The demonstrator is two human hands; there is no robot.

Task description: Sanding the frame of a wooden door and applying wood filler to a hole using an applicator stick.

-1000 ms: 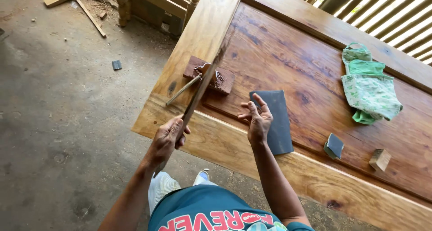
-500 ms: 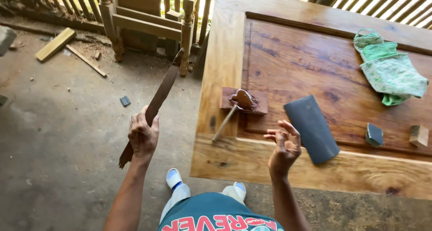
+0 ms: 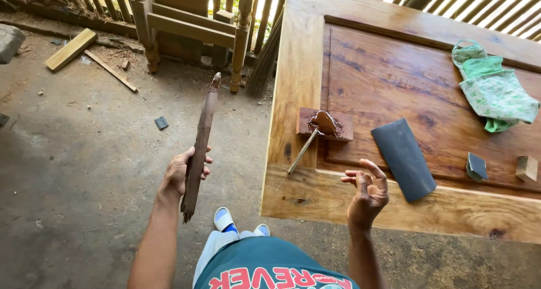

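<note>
Left hand point(image 3: 183, 173), at centre-left of the frame, is wrapped around a long dark wooden stick point(image 3: 200, 145), gripping it near its lower third; the stick stands almost upright over the concrete floor point(image 3: 73, 170), its splintered lower end below the fist and its top pointing toward the upper middle. Right hand point(image 3: 367, 192), lower centre, is empty, fingers spread and loosely curled, hovering over the near edge of a large wooden door panel point(image 3: 406, 75) that fills the right half. Just up-left of that hand a putty knife point(image 3: 315, 132) rests its blade on a small wooden block point(image 3: 326, 124) smeared with brown filler. To its right lies a dark sheet of sandpaper point(image 3: 403, 158). Further right sit a small dark sanding block point(image 3: 476, 167) and a little wood cube point(image 3: 527, 168). A green cloth point(image 3: 491, 89) lies at upper right.
</note>
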